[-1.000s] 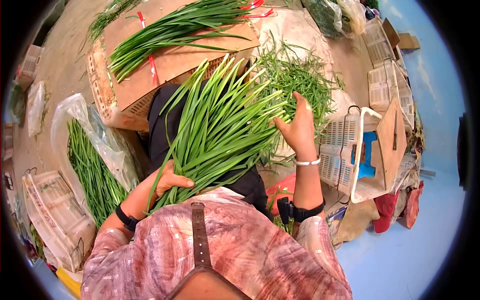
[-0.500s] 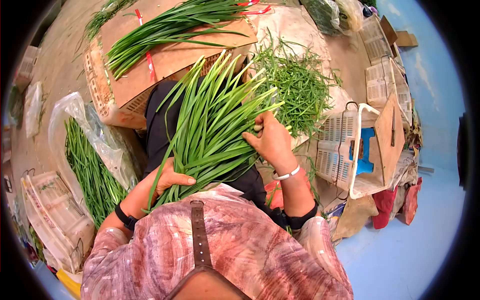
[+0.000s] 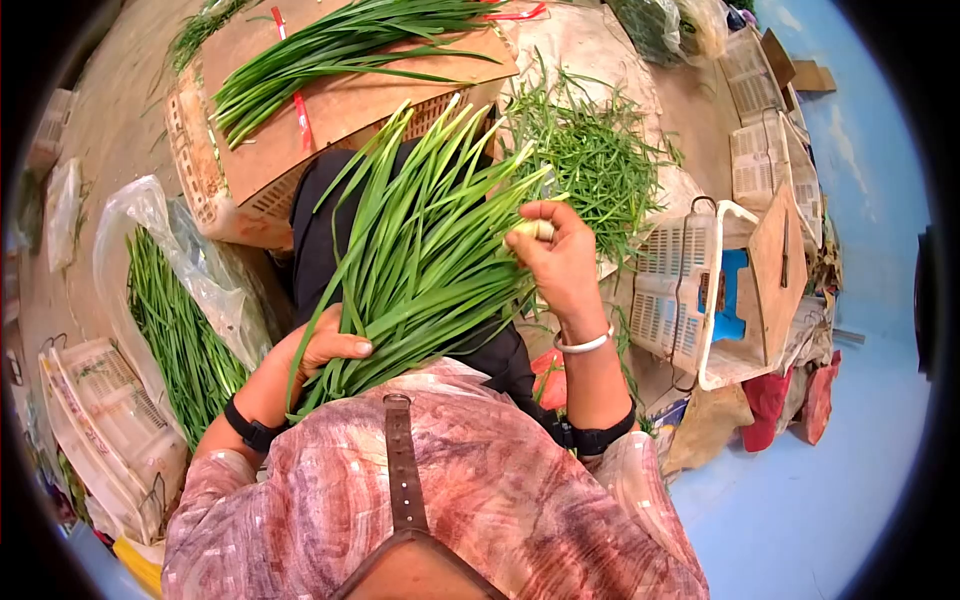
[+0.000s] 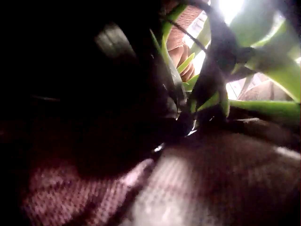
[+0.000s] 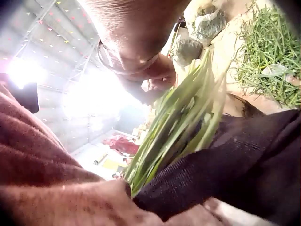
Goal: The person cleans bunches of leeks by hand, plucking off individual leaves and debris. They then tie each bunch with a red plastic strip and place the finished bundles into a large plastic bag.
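A loose bunch of garlic chives [image 3: 425,265] lies across the person's lap, pale cut ends pointing up and to the right. Low on the bunch, at the leafy end, the left hand [image 3: 325,345] grips it with the thumb laid over the leaves. The right hand [image 3: 562,262] has its thumb and fingers curled together at the pale ends on the right side, pinching there; a whitish piece shows between the fingertips. In the right wrist view the chives [image 5: 174,127] hang beside the right hand [image 5: 162,77]. Dark sleeve and leaves fill most of the left wrist view.
Ahead, a board [image 3: 330,110] on a crate bears another chive bundle [image 3: 340,65] and red ties [image 3: 302,120]. Trimmed scraps [image 3: 590,160] lie heaped at right of it. A plastic bag of chives [image 3: 175,330] stands left; a white crate [image 3: 680,290] stands right.
The right hand came in from beyond the stem ends with fingers spread, and now pinches at the bunch. The left hand keeps its grip, shifted slightly left.
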A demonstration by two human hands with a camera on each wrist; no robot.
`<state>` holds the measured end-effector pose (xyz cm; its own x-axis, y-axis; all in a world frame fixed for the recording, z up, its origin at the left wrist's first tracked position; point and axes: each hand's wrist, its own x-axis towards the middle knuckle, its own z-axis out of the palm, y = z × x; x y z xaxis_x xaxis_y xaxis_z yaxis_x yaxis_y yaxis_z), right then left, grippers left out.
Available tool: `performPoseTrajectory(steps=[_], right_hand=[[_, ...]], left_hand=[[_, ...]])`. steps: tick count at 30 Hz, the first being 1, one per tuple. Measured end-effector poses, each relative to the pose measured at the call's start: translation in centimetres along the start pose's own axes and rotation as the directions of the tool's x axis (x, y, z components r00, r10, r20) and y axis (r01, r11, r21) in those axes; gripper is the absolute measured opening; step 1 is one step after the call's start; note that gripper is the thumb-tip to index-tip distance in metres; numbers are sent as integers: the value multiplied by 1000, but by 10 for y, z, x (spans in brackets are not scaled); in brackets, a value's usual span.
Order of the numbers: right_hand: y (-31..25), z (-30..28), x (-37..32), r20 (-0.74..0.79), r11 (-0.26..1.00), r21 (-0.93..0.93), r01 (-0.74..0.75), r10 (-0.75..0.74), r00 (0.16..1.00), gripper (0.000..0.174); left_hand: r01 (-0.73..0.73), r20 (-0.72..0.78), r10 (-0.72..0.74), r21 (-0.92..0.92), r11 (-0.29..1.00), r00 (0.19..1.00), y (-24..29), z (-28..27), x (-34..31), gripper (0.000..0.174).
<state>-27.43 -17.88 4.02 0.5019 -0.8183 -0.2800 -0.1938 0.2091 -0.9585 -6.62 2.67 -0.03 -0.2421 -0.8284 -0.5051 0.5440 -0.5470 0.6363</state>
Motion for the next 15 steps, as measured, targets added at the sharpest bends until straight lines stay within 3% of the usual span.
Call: performPoseTrajectory(steps=[2,5,8,10,12,13,14,15], right_hand=[[-14,2,3,29,991,129,34,-38,999,25],[-43,-6,6,108,985,171,31,-50,993,22],[-52,-33,14,126,979,151,137,-157,980,15],[-38,-50,25,175,988,103,115,-132,976,14],[-30,-56,32,63,960,-268,78,-63,996,14],[-31,-62,32,14,955,-271,122,-123,992,13],[-41,-66,29,-36,991,-75,107,-110,993,13],[-41,-80,31,-12,982,41,182,-182,983,13]], left_hand=[[0,20,1,-55,998,1000,3,3,-2,85],[33,26,-31,-93,995,999,5,5,-3,85],[31,-38,-32,-26,999,999,9,14,-4,87],[46,-50,-47,-29,999,998,17,23,-5,89],[93,-61,-87,101,991,994,16,24,-1,90],[9,-18,-6,166,986,1000,11,21,5,91],[10,-21,-7,164,986,1000,12,23,5,91],[23,-56,-15,155,988,998,13,27,4,91]])
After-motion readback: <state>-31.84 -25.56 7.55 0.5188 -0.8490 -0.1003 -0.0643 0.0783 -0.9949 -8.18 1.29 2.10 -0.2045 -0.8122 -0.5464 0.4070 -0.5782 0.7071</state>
